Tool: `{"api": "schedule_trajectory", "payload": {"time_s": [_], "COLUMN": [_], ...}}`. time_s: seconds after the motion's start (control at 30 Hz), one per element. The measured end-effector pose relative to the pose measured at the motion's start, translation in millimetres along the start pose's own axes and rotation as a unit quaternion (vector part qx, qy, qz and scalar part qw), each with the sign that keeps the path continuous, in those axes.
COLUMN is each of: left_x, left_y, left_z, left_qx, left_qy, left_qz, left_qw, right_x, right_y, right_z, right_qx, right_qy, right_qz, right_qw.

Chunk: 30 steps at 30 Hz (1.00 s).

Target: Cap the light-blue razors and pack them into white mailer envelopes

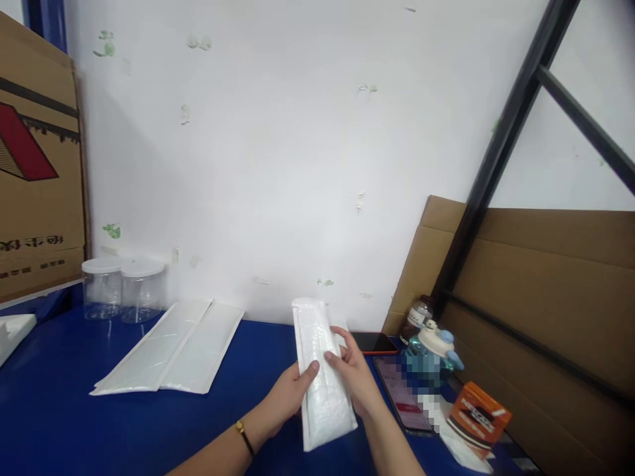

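Observation:
A long white padded envelope (322, 396) is held upright and slightly tilted above the blue table. My left hand (292, 393) grips its left edge, thumb on the front and fingers behind. On the right edge, my right hand (353, 367) holds it with thumb on the front; the index finger reaches up along the side. A second bit of white material shows behind the envelope near that finger, and I cannot tell whether it is part of it. Two flat padded envelopes, a left one (153, 350) and a right one (203, 350), lie overlapping to the left.
Two clear lidded jars (143, 291) stand by the wall, near a cardboard box (40, 165). At right are a phone (404, 396), a dark phone (374, 342), a blue-green bottle (429, 354), a brown bottle (417, 318), an orange box (479, 420) and a black metal frame (489, 165).

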<state>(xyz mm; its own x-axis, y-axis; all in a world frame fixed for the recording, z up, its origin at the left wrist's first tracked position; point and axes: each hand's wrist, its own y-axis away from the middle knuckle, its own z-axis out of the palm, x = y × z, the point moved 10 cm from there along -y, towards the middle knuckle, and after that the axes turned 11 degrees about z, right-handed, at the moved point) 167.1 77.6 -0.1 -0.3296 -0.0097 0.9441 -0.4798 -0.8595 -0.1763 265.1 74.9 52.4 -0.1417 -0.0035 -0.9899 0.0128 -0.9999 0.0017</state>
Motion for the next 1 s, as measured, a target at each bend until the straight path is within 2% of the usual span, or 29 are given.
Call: {"api": "schedule_trajectory", "payload": {"time_s": [0.1,0.2,0.27,0.33,0.43,0.53,0.6,0.7,0.77,0.9,1.0], "left_x": [-13.4,-8.7,3.6,25.5,57.9,84.5,98.1,113.7,112.9,91.0,87.5], "left_y": [0.2,-6.7,-11.9,-15.0,-14.2,-8.8,-2.5,13.1,24.6,36.1,34.1], "left_z": [-4.6,-23.8,-45.4,-68.3,-104.0,-140.4,-162.3,-192.1,-209.5,-229.2,-228.5], "left_qx": [-0.018,-0.022,-0.005,0.023,0.073,0.13,0.159,0.206,0.224,0.204,0.206], "left_qy": [-0.084,-0.201,-0.284,-0.373,-0.501,-0.571,-0.608,-0.685,-0.721,-0.745,-0.771], "left_qz": [-0.055,-0.029,0.011,0.067,0.089,0.059,0.033,-0.01,-0.063,-0.169,-0.17], "left_qw": [0.995,0.979,0.959,0.925,0.858,0.808,0.777,0.698,0.653,0.612,0.578], "right_x": [-13.8,-7.8,5.4,13.6,26.2,21.6,7.5,-17.3,-27.4,-31.0,-32.3], "right_y": [-19.0,-46.8,-63.4,-73.7,-80.9,-77.7,-67.8,-46.5,-34.7,-21.0,-12.8], "right_z": [-44.1,-87.9,-104.2,-114.3,-121.1,-122.0,-120.2,-103.1,-80.9,-40.3,-23.9], "right_qx": [0.056,0.097,0.114,0.164,0.203,0.223,0.259,0.306,0.294,0.246,0.234], "right_qy": [-0.005,0.04,0.14,0.303,0.354,0.371,0.404,0.451,0.455,0.454,0.452], "right_qz": [-0.009,0.026,0.041,0.019,0.005,-0.019,-0.048,-0.106,-0.145,-0.175,-0.195], "right_qw": [0.998,0.994,0.983,0.939,0.913,0.901,0.876,0.832,0.828,0.838,0.838]}}
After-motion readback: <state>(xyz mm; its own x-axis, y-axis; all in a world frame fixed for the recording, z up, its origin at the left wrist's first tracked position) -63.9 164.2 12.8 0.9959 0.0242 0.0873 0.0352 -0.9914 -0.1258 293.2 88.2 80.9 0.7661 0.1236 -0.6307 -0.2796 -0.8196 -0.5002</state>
